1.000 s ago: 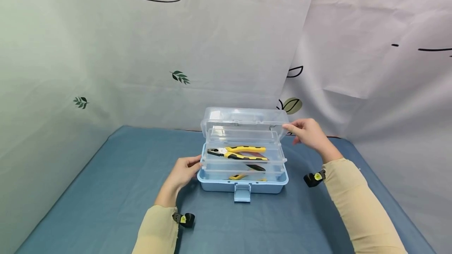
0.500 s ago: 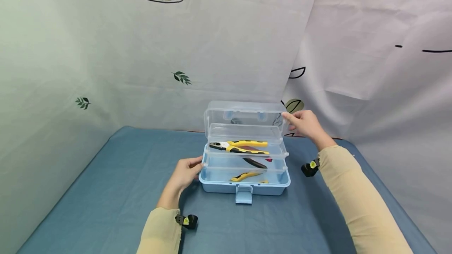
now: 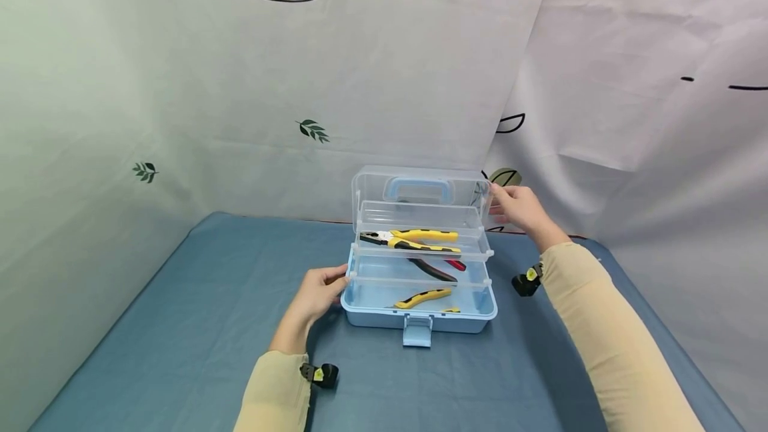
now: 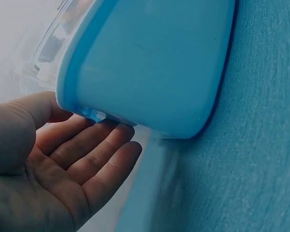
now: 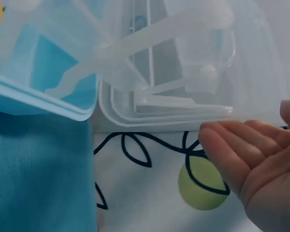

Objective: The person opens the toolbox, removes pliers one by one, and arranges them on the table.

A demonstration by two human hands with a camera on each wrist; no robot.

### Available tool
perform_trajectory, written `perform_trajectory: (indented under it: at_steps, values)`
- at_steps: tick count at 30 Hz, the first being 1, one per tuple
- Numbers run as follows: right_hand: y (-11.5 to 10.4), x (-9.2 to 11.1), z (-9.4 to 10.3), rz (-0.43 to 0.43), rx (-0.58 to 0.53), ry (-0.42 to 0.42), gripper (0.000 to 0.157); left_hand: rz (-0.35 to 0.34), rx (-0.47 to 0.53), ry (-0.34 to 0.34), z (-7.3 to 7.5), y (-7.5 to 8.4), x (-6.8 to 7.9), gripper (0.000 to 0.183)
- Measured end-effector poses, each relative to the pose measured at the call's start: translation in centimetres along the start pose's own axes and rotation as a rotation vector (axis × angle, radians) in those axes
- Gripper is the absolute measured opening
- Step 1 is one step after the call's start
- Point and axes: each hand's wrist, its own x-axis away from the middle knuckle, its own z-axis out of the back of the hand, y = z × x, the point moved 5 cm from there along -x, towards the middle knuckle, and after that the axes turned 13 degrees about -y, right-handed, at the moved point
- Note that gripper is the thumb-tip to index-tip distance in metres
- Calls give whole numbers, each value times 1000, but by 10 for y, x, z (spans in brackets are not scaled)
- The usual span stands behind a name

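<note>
A light blue toolbox stands on the table with its clear lid raised and a blue handle on it. Clear stepped trays are lifted above the base. Yellow-and-black pliers lie in a tray; below show a black handle, a red piece and a yellow-black handle, partly behind clear plastic. My left hand holds the box's left side, thumb at the rim, fingers behind. My right hand is at the lid's right edge, fingers extended against it in the right wrist view.
A blue cloth covers the table. Behind it hangs a white curtain with leaf prints, close behind the raised lid. A blue latch hangs down at the box's front.
The lid has swung up and back, with my right hand following its edge. The clear trays have risen and spread, uncovering more of the base. My left hand stays at the box's side.
</note>
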Motion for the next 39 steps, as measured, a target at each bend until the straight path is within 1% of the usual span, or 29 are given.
perform_trajectory:
  at_steps: [4, 7, 12, 16, 21, 24, 29, 34, 39]
  values:
    - [4, 1, -6, 25, -135, -61, 62, 14, 0, -1, -1, 0, 0, 39]
    - [6, 3, -11, 49, -209, -108, 57, 17, -6, -2, -1, 0, -1, 40]
    - [7, 3, -17, 62, -265, -181, 58, 14, -15, 0, 0, 0, 1, 39]
    - [9, 1, -20, 63, -276, -221, 62, 11, -14, 2, 1, -1, 1, 39]
    - [15, -5, -23, 43, -285, -253, 64, 5, -11, 2, 0, -1, 0, 40]
    - [20, -9, -25, 22, -262, -280, 62, 3, -9, 3, 0, -2, 0, 40]
    - [29, -6, -36, -21, -223, -331, 62, -8, -14, 0, -1, -3, 3, 39]
    - [36, -3, -44, -70, -214, -326, 71, -17, -8, -3, -2, -5, 7, 39]
    - [39, 0, -52, -60, -219, -353, 72, -24, 0, 0, -3, -6, 11, 39]
